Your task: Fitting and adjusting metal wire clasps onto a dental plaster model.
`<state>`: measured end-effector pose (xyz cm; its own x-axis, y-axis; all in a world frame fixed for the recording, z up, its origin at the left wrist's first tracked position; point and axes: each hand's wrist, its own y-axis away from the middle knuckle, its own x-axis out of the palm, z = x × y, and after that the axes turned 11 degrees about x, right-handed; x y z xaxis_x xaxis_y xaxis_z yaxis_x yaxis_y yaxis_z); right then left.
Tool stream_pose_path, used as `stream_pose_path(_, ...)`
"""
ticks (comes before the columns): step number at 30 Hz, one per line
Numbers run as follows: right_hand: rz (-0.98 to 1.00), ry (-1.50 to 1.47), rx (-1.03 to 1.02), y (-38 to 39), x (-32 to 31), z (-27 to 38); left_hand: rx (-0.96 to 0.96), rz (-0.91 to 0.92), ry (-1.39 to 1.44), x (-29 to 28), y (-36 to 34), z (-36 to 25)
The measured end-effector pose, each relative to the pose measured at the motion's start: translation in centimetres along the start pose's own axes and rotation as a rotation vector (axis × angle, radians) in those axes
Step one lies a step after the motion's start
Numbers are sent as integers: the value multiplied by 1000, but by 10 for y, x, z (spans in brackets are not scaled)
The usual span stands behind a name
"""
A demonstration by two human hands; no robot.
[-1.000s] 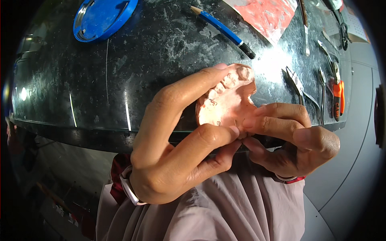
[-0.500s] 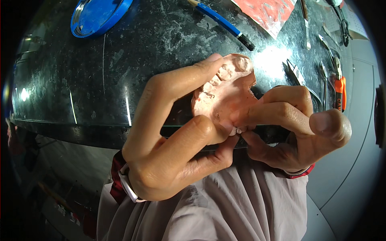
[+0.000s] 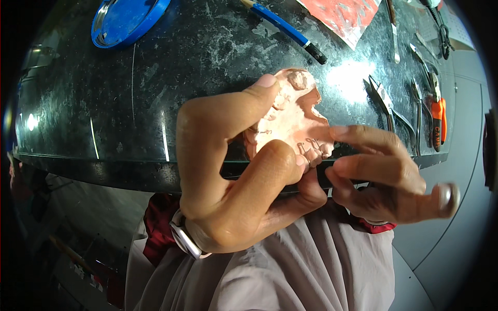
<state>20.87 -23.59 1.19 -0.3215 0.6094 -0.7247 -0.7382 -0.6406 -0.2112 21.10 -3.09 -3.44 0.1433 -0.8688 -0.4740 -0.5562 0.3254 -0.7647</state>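
A peach-coloured plaster dental model (image 3: pixel 298 122) of a jaw is tilted above the table's front edge, its teeth and inner side facing up. My left hand (image 3: pixel 233 176) is closed around its left and near sides, one fingertip at the far-left teeth and others pinching the near end. Small bent wires (image 3: pixel 311 146) lie against the teeth at the near right, and another short wire shows at the left side. At the model's right edge is my right hand (image 3: pixel 386 166), fingers apart, its tips touching or very near the plaster; no held thing is visible.
Beyond the model lies a blue pencil (image 3: pixel 285 26), with a blue round lid (image 3: pixel 129 23) at far left and a red-and-white sheet (image 3: pixel 347 18) behind. Pliers (image 3: pixel 384 98), orange-handled cutters (image 3: pixel 438 114) and a slim metal tool (image 3: pixel 394 31) lie to the right. The dark table's rounded edge (image 3: pixel 104 168) runs before me.
My right fingers have loosened from the model's near end and spread, uncovering the wires there. My left hand has turned the model slightly, and the watch on my left wrist shows more.
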Motion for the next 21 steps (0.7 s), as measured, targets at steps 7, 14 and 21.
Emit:
stream_pose_path(7,-25,-28,16,0,3,-3,-96,20,-33,-3,-5,-8)
stream_pose_path(14,-61,-64,23,-1,5,-6,-125,6,-62,0,-1,-10)
stream_pose_path(21,-105,-79,18,-1,6,-9,-102,25,16,-2,-10,-6)
